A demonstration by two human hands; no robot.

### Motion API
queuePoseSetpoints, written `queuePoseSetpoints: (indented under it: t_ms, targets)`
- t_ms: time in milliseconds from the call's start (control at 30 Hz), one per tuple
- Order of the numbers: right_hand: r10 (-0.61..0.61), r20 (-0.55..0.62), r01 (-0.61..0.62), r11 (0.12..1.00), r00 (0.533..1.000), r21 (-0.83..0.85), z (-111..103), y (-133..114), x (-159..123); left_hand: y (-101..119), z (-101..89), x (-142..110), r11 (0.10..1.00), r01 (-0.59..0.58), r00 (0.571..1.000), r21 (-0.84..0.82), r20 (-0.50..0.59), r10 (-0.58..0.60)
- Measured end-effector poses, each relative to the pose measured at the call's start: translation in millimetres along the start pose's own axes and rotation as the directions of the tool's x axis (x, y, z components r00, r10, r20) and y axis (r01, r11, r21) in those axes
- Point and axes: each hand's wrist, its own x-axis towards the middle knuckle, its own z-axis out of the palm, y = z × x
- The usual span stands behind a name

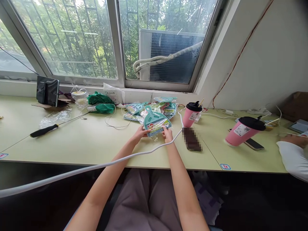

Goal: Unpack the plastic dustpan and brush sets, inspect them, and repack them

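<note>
Both my hands hold a small teal dustpan-and-brush set [155, 121] in clear plastic wrap, tilted up above the table's near half. My left hand [139, 134] grips its lower left edge, fingers partly behind it. At the lower right edge, my right hand [167, 134] pinches the wrap with the thumb in front. Just behind lies a pile of similar wrapped sets [136, 108], mostly teal, with a reddish handle among them. The held set hides part of the pile.
A pink cup [191, 115] stands right of the pile, beside a blurred-out dark patch. Farther right are another pink cup [244, 131], a phone [253, 144] and another person's sleeve [292, 157]. Left lie a green bag [102, 108] and a black-handled rod [44, 131]. A white cable [115, 160] crosses my arms.
</note>
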Motion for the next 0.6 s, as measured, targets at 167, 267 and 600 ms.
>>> queuePoseSetpoints:
  t_ms: [167,267,600]
  targets:
    - [0.043,0.041,-0.046,0.996,0.998,0.072,-1,-5,-3,0,-1.4,3,0.999,0.008,1.0,-0.037,-0.008,-0.008]
    - [0.051,0.061,-0.056,0.995,0.997,0.086,-1,-7,-4,-1,-2.1,5,0.999,0.019,1.0,-0.047,-0.021,-0.02]
    - [-0.133,-0.052,0.131,0.99,0.99,-0.042,-2,-13,-9,0,-13.9,14,0.981,0.039,0.988,-0.192,-0.138,-0.067]
